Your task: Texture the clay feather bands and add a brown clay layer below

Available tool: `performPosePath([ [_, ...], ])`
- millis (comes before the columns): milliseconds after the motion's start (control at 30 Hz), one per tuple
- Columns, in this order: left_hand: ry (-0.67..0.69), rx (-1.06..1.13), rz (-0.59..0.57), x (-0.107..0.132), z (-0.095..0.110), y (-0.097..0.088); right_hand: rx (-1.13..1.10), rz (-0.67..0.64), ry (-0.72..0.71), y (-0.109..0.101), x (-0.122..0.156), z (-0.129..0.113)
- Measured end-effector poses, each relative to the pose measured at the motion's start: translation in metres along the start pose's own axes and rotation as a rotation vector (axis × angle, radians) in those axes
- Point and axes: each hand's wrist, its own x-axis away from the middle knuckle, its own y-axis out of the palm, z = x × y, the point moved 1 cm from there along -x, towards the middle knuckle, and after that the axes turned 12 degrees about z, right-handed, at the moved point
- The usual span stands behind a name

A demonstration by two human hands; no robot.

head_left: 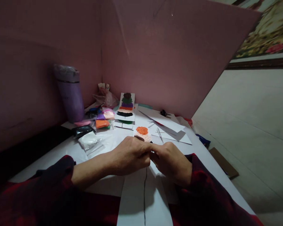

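Observation:
My left hand (132,155) and my right hand (172,160) meet over a long white card (138,194), fingers closed and fingertips touching. What they pinch is hidden behind the fingers. A brown flat end (139,137) sticks out above my left hand; its kind is unclear. Just beyond the hands, the card bears an orange textured patch (141,130) with a pale peach band below it. A small black bit (151,142) shows by the fingertips. Down the card's near part runs a dark drawn line (145,191).
Bags of coloured modelling clay (102,124) lie left, with a white bag (89,140) nearer. A purple tumbler (70,94) stands behind. At the back leans a card with coloured bands (127,106). A slim clear tool (160,135), folded paper (165,122) and black scissors (164,113) lie right.

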Motion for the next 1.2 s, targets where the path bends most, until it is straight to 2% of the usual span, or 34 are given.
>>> performPosePath([
  [100,0.017,0.002,0.061,0.002,0.001,0.003,-0.046,0.065,0.052,0.001,0.001,-0.002],
  [167,0.037,0.02,0.127,0.004,0.001,0.005,-0.232,0.105,0.139,0.001,0.0,-0.002],
  [233,0.045,0.057,0.202,0.005,0.001,0.004,-0.479,0.112,0.301,0.002,-0.003,-0.001],
  [267,0.037,0.074,0.264,0.005,0.0,0.001,-0.593,0.105,0.397,0.002,-0.004,0.0],
  [333,-0.022,0.07,0.481,0.003,-0.004,-0.007,-0.756,0.113,0.578,0.004,-0.005,0.002],
  [400,-0.154,0.041,0.741,0.0,-0.011,-0.017,-0.84,0.145,0.693,0.005,-0.006,0.004],
  [433,-0.24,0.071,0.799,-0.001,-0.016,-0.02,-0.867,0.155,0.724,0.006,-0.007,0.005],
  [467,-0.345,0.171,0.761,-0.003,-0.02,-0.021,-0.884,0.162,0.742,0.006,-0.007,0.005],
  [533,-0.547,0.532,0.497,-0.007,-0.027,-0.016,-0.887,0.165,0.742,0.007,-0.007,0.006],
  [600,-0.658,0.853,0.269,-0.007,-0.028,-0.009,-0.878,0.166,0.705,0.007,-0.006,0.006],
  [633,-0.68,0.948,0.228,-0.007,-0.028,-0.006,-0.869,0.163,0.678,0.008,-0.006,0.006],
  [700,-0.694,1.017,0.253,-0.006,-0.027,-0.001,-0.838,0.149,0.616,0.01,-0.005,0.006],
  [800,-0.704,1.0,0.328,-0.005,-0.024,0.002,-0.759,0.141,0.563,0.012,-0.003,0.003],
  [900,-0.717,0.96,0.356,-0.005,-0.02,0.004,-0.704,0.149,0.541,0.013,-0.003,-0.001],
  [1067,-0.73,0.958,0.311,-0.005,-0.016,0.006,-0.648,0.165,0.434,0.01,-0.004,-0.004],
  [1200,-0.698,0.979,0.27,-0.006,-0.014,0.004,-0.691,0.174,0.47,0.011,-0.004,-0.005],
])
